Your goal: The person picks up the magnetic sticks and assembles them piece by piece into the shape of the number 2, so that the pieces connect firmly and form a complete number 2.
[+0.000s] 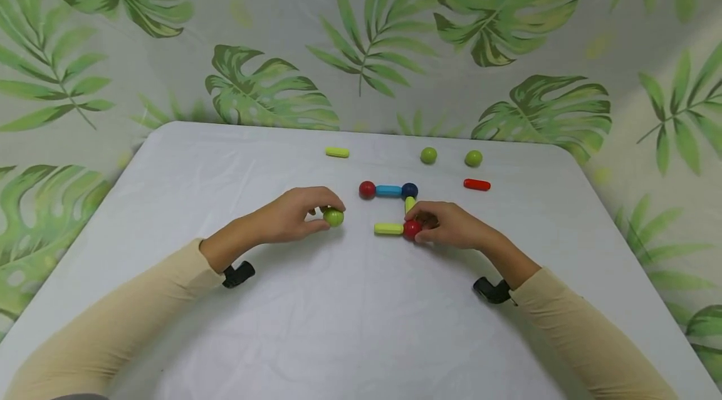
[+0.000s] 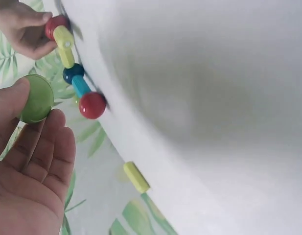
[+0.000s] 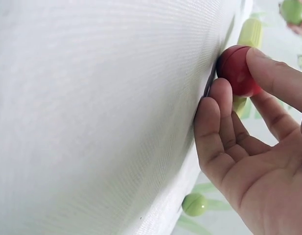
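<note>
My left hand [image 1: 296, 215] pinches a green ball [image 1: 333, 217] between thumb and fingers, left of a joined chain of balls and sticks. That chain runs from a red ball [image 1: 367, 190] through a light blue stick [image 1: 388, 191] to a dark blue ball [image 1: 410, 190]. From there a yellow-green stick [image 1: 410, 204] leads toward me to a second red ball [image 1: 412, 229]. Another yellow-green stick [image 1: 388, 229] points left from this ball, its free end facing the green ball. My right hand [image 1: 451, 226] grips the second red ball, thumb on its near side, as the right wrist view shows.
Near the table's far edge lie a loose yellow-green stick [image 1: 337, 152] and two green balls, one in the middle [image 1: 429, 155] and one farther right [image 1: 473, 158]. A red stick [image 1: 477, 185] lies right of the chain. Leaf-printed cloth [image 1: 372, 36] hangs behind the white table [image 1: 338, 325].
</note>
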